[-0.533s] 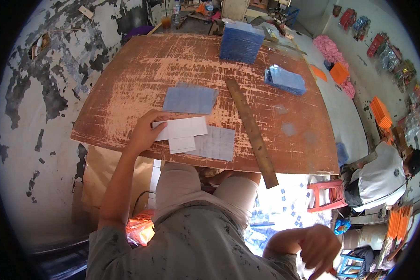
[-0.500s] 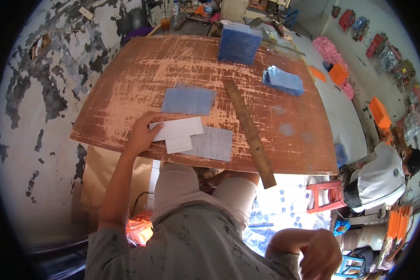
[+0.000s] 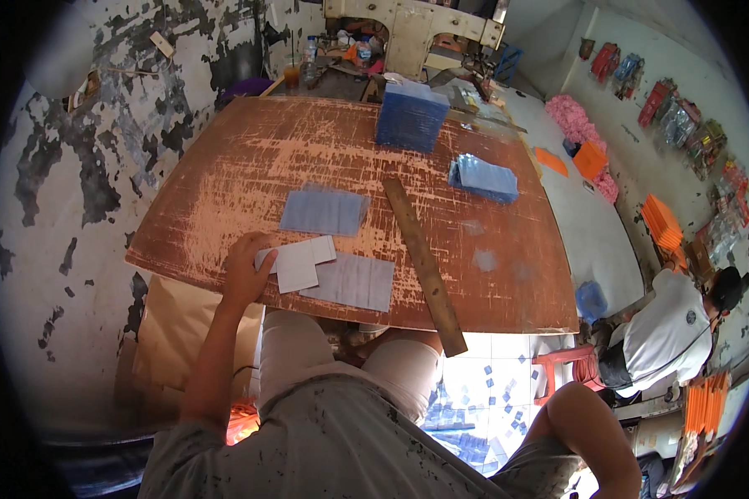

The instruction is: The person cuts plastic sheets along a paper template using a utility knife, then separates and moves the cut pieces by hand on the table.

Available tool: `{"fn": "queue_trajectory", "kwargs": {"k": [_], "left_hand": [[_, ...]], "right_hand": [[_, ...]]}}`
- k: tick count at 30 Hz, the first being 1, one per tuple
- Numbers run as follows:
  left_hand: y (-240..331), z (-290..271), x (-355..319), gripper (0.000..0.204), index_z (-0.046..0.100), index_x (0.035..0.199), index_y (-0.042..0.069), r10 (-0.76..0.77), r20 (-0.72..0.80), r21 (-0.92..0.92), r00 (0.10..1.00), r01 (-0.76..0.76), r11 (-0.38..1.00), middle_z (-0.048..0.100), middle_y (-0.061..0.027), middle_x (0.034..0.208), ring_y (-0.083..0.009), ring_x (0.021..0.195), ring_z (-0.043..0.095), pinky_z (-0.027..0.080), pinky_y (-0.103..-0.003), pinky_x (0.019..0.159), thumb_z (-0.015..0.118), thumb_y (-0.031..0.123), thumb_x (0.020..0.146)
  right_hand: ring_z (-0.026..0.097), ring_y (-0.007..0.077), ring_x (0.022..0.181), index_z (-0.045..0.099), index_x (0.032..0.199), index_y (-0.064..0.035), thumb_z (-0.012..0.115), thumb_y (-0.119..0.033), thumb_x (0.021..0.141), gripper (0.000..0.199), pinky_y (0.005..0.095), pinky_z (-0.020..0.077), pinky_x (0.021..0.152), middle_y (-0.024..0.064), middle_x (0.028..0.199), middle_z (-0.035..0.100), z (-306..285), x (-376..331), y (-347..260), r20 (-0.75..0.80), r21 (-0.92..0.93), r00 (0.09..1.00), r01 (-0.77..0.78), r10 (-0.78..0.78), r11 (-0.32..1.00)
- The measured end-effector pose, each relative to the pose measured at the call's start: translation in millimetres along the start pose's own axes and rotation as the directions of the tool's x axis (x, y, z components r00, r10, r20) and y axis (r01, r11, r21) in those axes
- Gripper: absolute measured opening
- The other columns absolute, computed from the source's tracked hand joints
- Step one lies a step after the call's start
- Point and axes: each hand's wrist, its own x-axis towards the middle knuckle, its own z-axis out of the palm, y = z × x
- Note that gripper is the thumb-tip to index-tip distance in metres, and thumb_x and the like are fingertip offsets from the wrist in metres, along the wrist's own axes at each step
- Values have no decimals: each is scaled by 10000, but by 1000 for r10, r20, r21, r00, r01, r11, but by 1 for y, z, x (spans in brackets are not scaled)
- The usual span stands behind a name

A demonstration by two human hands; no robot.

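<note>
Right hand now dropped out of view; grip cannot be told. Left hand (image 3: 245,270) flat, fingers released, pressing white cards (image 3: 295,262) at table's (image 3: 225,166) 7 o'clock; wooden ruler (image 3: 424,266) toward 3 o'clock.

The left hand (image 3: 245,270) lies palm down, fingers (image 3: 262,246) spread forward, forearm stretched up from the lower edge. The right arm bends low at the elbow, its hand out of sight.

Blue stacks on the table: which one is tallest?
The far stack, a block-like pile at the table's back edge. The right stack is low and the flat sheet near the left hand is thinnest.
</note>
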Motion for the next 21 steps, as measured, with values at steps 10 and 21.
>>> {"fn": "queue_trajectory", "kwargs": {"k": [10, 21], "left_hand": [[6, -3, 3, 392, 750, 1419, 76, -2, 13, -32, 1000, 2, 999, 697, -190, 1365, -418, 1300, 633, 490, -526, 1143, 741, 257, 1071], [12, -1, 3, 394, 744, 1416, 77, 12, 65, -54, 998, -8, 998, 692, -186, 1391, -419, 1321, 625, 496, -529, 1152, 753, 242, 1058]], "right_hand": [[607, 173, 577, 686, 871, -41, 674, -204, 1055, 246, 331, 427, 484, 70, 726, 645, -23, 33, -24, 112, -110, 989, -82, 95, 990], [596, 181, 594, 685, 829, -73, 659, -208, 1040, 252, 352, 406, 493, 57, 709, 627, -48, 71, -43, 214, -190, 958, -151, 191, 970]]}}
